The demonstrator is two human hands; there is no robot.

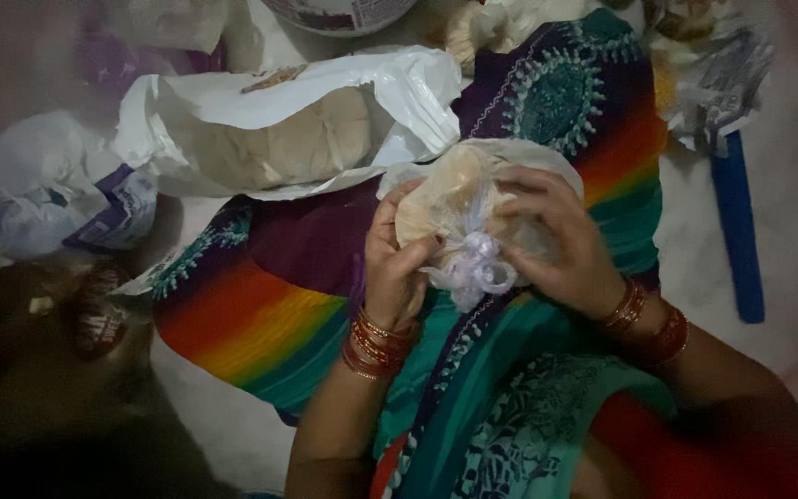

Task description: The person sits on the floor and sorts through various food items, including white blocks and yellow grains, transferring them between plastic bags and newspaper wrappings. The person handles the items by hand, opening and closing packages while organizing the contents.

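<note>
The person sits on the pale floor (787, 212), and a big bright cloth (260, 314) with rainbow bands, purple and green covers the lap. On this cloth, further from the person, lies a large white plastic bag (260, 111), open at the top, with a pale lump of something soft inside. At the right, on the floor, lies a tool with a blue handle (739, 231). At the left there are crumpled white and purple bags (57, 194), not sharp enough to say more.

Above the lap, between both hands, is the small clear bag (473, 199). It is full with something pale and round, and its neck is closed in a twisted knot (475, 268) which points toward the person. I think it is light and soft, it gives under the fingers, and the thin film is maybe a little slippery and easy to tear. The best place to take it seems the body from both sides, and the knot for the fingertips.

The left hand (397, 263) is curled around the left side of the bag, fingers bent and pressing the film near the knot. The right hand (561, 245) is half closed over the right side, fingertips resting on the top of the bag. Both wrists carry red and gold bangles (376, 344).
</note>
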